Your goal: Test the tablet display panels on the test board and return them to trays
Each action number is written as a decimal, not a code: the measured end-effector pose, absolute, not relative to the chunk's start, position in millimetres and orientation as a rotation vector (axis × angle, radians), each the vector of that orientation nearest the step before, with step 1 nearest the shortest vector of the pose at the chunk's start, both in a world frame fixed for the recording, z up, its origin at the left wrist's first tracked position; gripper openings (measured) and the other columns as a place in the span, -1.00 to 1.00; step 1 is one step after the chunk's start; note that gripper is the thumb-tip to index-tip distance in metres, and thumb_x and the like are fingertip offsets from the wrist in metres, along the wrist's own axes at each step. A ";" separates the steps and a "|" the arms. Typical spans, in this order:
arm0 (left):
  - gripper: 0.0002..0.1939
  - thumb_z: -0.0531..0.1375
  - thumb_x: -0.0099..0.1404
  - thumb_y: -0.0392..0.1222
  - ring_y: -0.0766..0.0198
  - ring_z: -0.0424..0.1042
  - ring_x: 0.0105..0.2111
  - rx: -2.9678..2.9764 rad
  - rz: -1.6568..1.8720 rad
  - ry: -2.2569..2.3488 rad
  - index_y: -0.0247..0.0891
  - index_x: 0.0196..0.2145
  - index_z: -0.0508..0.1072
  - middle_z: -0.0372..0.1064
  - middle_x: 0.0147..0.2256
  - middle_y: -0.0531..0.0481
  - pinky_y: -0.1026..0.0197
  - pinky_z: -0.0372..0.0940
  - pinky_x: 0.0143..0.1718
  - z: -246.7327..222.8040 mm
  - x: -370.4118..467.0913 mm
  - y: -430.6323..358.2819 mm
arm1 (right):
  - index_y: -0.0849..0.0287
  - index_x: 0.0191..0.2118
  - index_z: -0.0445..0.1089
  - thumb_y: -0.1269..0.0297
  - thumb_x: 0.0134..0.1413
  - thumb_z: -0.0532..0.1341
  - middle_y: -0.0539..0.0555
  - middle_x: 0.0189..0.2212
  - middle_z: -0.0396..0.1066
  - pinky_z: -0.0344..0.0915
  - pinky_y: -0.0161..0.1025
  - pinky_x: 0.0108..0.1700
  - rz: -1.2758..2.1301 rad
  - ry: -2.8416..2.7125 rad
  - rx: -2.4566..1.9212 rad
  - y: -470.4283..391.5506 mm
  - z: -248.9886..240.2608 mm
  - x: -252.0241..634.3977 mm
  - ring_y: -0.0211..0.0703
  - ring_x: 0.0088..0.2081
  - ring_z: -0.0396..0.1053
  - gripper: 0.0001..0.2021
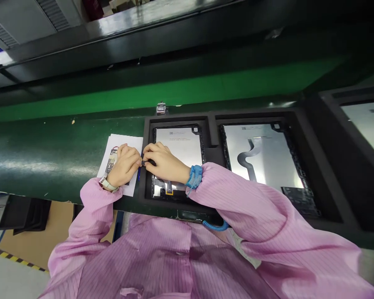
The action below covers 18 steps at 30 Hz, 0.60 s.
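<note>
Pink sleeves [255, 199]: thin stripes, both arms stretched out over a green work surface [50, 143].
Right hand [163, 162]: thumb and fingers pinched onto a small dark part [144, 163]; blue band [195, 176] round the wrist.
Small dark part: sits between the two hands' fingertips, right at the left edge of the black foam tray [216, 155]. Too tiny to say what it is, sorry.
Left hand [124, 166]: fingers curled, tips up against that same part. Can't tell if it's really gripping. Pale-strapped watch [108, 183] on that wrist.
White sheet [133, 143]: under the left hand, just left of the tray, with a circuit board [110, 164] showing on it (real or printed, can't tell).
Tray's left slot: silvery panel [180, 145], partly under the right hand.
Tray's right slot: another panel [277, 158], wavy dark ribbon cable [241, 159] lying on it.
Metal gadget [161, 109]: shiny, just behind the tray.
</note>
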<state>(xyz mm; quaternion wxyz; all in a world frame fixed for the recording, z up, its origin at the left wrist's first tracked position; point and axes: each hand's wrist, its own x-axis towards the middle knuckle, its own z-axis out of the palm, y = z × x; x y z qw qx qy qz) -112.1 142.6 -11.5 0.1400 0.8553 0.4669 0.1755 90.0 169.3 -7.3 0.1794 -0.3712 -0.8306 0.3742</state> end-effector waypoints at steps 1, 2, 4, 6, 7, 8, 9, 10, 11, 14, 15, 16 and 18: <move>-0.69 -0.08 0.50 -0.18 0.12 0.23 -0.20 2.492 0.510 1.349 -0.16 -0.39 0.30 0.30 -0.33 -0.01 -0.22 -0.01 0.27 -12.4 -111.3 142.0 | 0.18 -0.36 0.40 0.40 0.24 0.14 0.15 -0.04 0.41 0.22 0.09 0.16 1.055 -2.330 -1.066 168.7 -8.0 89.2 0.03 0.03 0.22 -0.85; -0.70 -0.07 0.50 -0.20 0.12 0.23 -0.20 2.513 0.512 1.350 -0.16 -0.38 0.31 0.30 -0.33 -0.01 -0.22 0.00 0.27 -13.4 -110.5 141.4 | 0.18 -0.38 0.38 0.40 0.23 0.15 0.15 -0.05 0.40 0.22 0.08 0.15 1.052 -2.313 -1.081 168.2 -8.3 88.7 0.02 0.02 0.22 -0.85; -0.72 -0.07 0.49 -0.23 0.12 0.22 -0.20 2.555 0.511 1.360 -0.17 -0.36 0.32 0.30 -0.33 -0.01 -0.22 0.01 0.25 -15.0 -108.8 140.5 | 0.17 -0.41 0.34 0.39 0.22 0.16 0.14 -0.07 0.40 0.21 0.06 0.13 1.047 -2.285 -1.103 167.2 -8.4 88.2 0.01 0.01 0.22 -0.84; -0.72 -0.07 0.49 -0.24 0.11 0.23 -0.20 2.589 0.512 1.382 -0.17 -0.36 0.33 0.30 -0.33 -0.02 -0.22 0.03 0.24 -15.7 -107.2 139.5 | 0.17 -0.43 0.31 0.38 0.23 0.16 0.13 -0.08 0.41 0.20 0.05 0.13 1.045 -2.267 -1.112 166.0 -8.9 87.9 0.01 0.00 0.21 -0.83; -0.71 -0.08 0.49 -0.25 0.11 0.23 -0.19 2.600 0.512 1.393 -0.17 -0.36 0.33 0.30 -0.33 -0.03 -0.22 0.04 0.24 -15.6 -106.5 139.0 | 0.17 -0.43 0.31 0.38 0.24 0.16 0.13 -0.07 0.41 0.19 0.05 0.13 1.045 -2.262 -1.113 165.2 -9.4 87.6 0.01 0.01 0.21 -0.82; -0.71 -0.08 0.49 -0.25 0.10 0.24 -0.19 2.608 0.511 1.402 -0.17 -0.36 0.33 0.30 -0.33 -0.03 -0.22 0.04 0.24 -15.2 -105.8 138.6 | 0.17 -0.42 0.31 0.37 0.25 0.16 0.13 -0.07 0.41 0.18 0.05 0.13 1.045 -2.258 -1.111 164.6 -10.1 87.3 0.01 0.01 0.21 -0.82; -0.70 -0.08 0.49 -0.25 0.10 0.25 -0.18 2.611 0.508 1.408 -0.17 -0.37 0.33 0.31 -0.32 -0.03 -0.22 0.04 0.24 -14.5 -105.4 138.2 | 0.17 -0.41 0.32 0.36 0.27 0.16 0.13 -0.06 0.41 0.18 0.05 0.13 1.047 -2.256 -1.107 164.0 -10.7 86.9 0.01 0.02 0.21 -0.81; -0.70 -0.08 0.49 -0.24 0.10 0.25 -0.17 2.607 0.507 1.415 -0.17 -0.37 0.33 0.31 -0.32 -0.03 -0.22 0.04 0.25 -13.8 -105.3 138.1 | 0.17 -0.40 0.34 0.34 0.29 0.15 0.14 -0.05 0.41 0.17 0.05 0.13 1.049 -2.255 -1.101 163.8 -11.3 86.7 0.02 0.03 0.21 -0.81; -0.70 -0.07 0.50 -0.23 0.10 0.26 -0.17 2.593 0.508 1.423 -0.17 -0.37 0.34 0.32 -0.33 -0.03 -0.22 0.04 0.25 -13.3 -105.6 138.1 | 0.17 -0.39 0.35 0.33 0.30 0.15 0.14 -0.04 0.42 0.17 0.05 0.13 1.054 -2.256 -1.093 164.2 -11.6 86.8 0.02 0.03 0.22 -0.81; -0.68 -0.06 0.52 -0.16 0.10 0.30 -0.16 2.462 0.567 1.467 -0.16 -0.34 0.41 0.36 -0.31 -0.04 -0.20 0.08 0.25 -14.5 -110.7 139.8 | 0.16 -0.36 0.40 0.29 0.32 0.16 0.12 -0.06 0.46 0.21 -0.02 0.10 1.081 -2.261 -1.062 170.7 -9.9 92.1 -0.02 0.00 0.28 -0.81; -0.69 -0.04 0.52 -0.13 0.08 0.33 -0.11 2.379 0.659 1.545 -0.16 -0.28 0.44 0.39 -0.25 -0.06 -0.19 0.10 0.25 -16.0 -113.4 140.4 | 0.15 -0.35 0.41 0.28 0.32 0.16 0.10 -0.09 0.48 0.23 -0.06 0.09 1.091 -2.259 -1.053 175.2 -8.6 96.6 -0.06 -0.02 0.31 -0.81; -0.72 -0.02 0.51 -0.11 0.05 0.33 -0.02 2.268 0.806 1.674 -0.15 -0.18 0.47 0.41 -0.15 -0.11 -0.18 0.12 0.26 -17.7 -116.0 140.7 | 0.15 -0.35 0.42 0.27 0.33 0.16 0.09 -0.13 0.50 0.25 -0.10 0.07 1.095 -2.249 -1.055 180.9 -7.0 102.8 -0.09 -0.06 0.35 -0.80; -0.67 0.05 0.48 -0.10 -0.03 0.21 0.23 1.962 1.193 1.993 -0.13 0.13 0.38 0.28 0.15 -0.21 -0.21 0.08 0.32 -20.2 -118.9 139.0 | 0.15 -0.33 0.43 0.24 0.38 0.09 0.09 -0.19 0.51 0.28 -0.13 0.04 1.063 -2.199 -1.117 195.0 -4.3 119.7 -0.11 -0.11 0.39 -0.74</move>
